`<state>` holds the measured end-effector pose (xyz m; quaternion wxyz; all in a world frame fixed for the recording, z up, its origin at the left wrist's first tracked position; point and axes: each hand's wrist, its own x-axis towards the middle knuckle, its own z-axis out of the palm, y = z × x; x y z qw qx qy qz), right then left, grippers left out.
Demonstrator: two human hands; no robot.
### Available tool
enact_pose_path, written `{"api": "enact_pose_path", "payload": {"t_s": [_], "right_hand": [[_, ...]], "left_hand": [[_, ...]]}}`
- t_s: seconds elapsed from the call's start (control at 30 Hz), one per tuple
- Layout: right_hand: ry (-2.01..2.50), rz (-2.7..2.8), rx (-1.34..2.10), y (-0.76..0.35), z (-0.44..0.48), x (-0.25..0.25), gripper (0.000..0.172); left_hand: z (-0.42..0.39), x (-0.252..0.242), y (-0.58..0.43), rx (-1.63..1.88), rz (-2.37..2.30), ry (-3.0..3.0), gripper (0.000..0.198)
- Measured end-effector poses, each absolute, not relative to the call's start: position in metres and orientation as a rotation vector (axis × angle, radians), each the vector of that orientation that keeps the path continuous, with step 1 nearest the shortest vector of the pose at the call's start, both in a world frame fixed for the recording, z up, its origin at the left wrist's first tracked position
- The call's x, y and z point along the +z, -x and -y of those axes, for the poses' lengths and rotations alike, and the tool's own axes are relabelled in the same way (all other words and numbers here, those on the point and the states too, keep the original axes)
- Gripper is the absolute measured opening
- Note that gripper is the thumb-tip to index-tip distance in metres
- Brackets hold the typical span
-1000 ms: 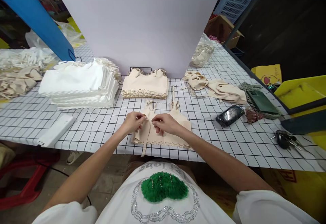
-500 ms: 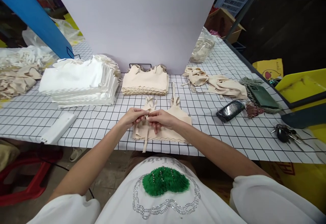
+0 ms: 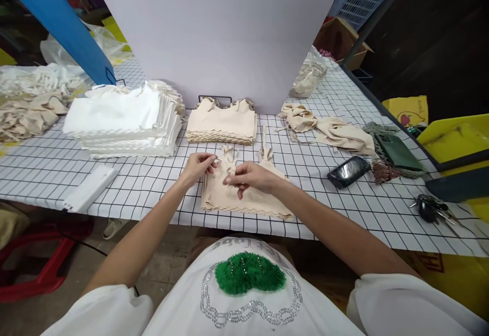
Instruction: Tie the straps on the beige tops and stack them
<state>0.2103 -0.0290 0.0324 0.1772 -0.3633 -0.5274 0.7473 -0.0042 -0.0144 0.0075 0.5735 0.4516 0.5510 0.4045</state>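
A beige strappy top (image 3: pixel 244 198) lies flat at the near edge of the checked table (image 3: pixel 153 183). My left hand (image 3: pixel 198 165) pinches its left shoulder strap near the top corner. My right hand (image 3: pixel 250 177) rests over the garment's middle with fingers curled on the same strap. The right strap (image 3: pixel 264 145) lies loose, pointing away from me. Behind the garment sits a neat stack of folded beige tops (image 3: pixel 222 124).
A tall stack of white tops (image 3: pixel 126 122) sits at left, a white bar (image 3: pixel 89 188) before it. Loose beige garments (image 3: pixel 328 129) lie at right, with a black phone (image 3: pixel 348 171), a green wallet (image 3: pixel 395 152) and keys (image 3: pixel 430 208). A grey board (image 3: pixel 221 35) stands behind.
The strap that hung over the table's front edge has been drawn up onto the garment. My hands moved slightly up and apart along it.
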Motion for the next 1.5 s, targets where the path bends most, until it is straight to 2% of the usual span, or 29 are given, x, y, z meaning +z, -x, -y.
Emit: {"api": "enact_pose_path", "payload": {"t_s": [0.23,0.47,0.57,0.63,0.67,0.77,0.87,1.07,1.17,1.3,1.5], "right_hand": [[1.041,1.29,1.904,-0.218,-0.007,0.02,0.043],[1.041,1.431,1.813,-0.223,-0.007,0.014,0.043],[1.157,1.692,1.377,-0.233,-0.009,0.021,0.034],[1.096,1.835,0.997,-0.237,-0.01,0.028,0.025],[1.022,1.904,0.911,-0.238,-0.01,0.03,0.024],[0.848,2.084,1.063,-0.237,-0.011,0.032,0.02],[0.893,2.06,1.198,-0.237,-0.013,0.026,0.015],[1.029,2.083,1.082,-0.248,-0.016,0.007,0.005],[1.06,2.094,1.016,-0.253,-0.013,-0.004,0.008],[1.032,2.082,0.981,-0.257,-0.005,-0.018,0.011],[0.984,2.061,0.935,-0.256,0.004,-0.028,0.013]], "left_hand": [[0.051,0.016,-0.015,0.876,-0.972,-1.049,0.044],[0.041,0.008,-0.036,1.026,-1.126,-1.053,0.036],[0.035,0.009,-0.03,0.989,-1.173,-1.305,0.03],[0.033,0.013,-0.027,0.952,-1.172,-1.467,0.024],[0.031,0.016,-0.027,0.935,-1.171,-1.538,0.021],[0.028,0.025,-0.031,0.912,-1.171,-1.694,0.017],[0.026,0.028,-0.037,0.905,-1.172,-1.749,0.016],[0.026,0.004,-0.042,0.913,-1.189,-1.805,0.015],[0.028,-0.012,-0.042,0.839,-1.324,-2.03,0.011],[0.031,-0.026,-0.043,0.7,-1.473,-2.161,0.018],[0.034,-0.031,-0.045,0.738,-1.403,-2.11,0.012]]}}
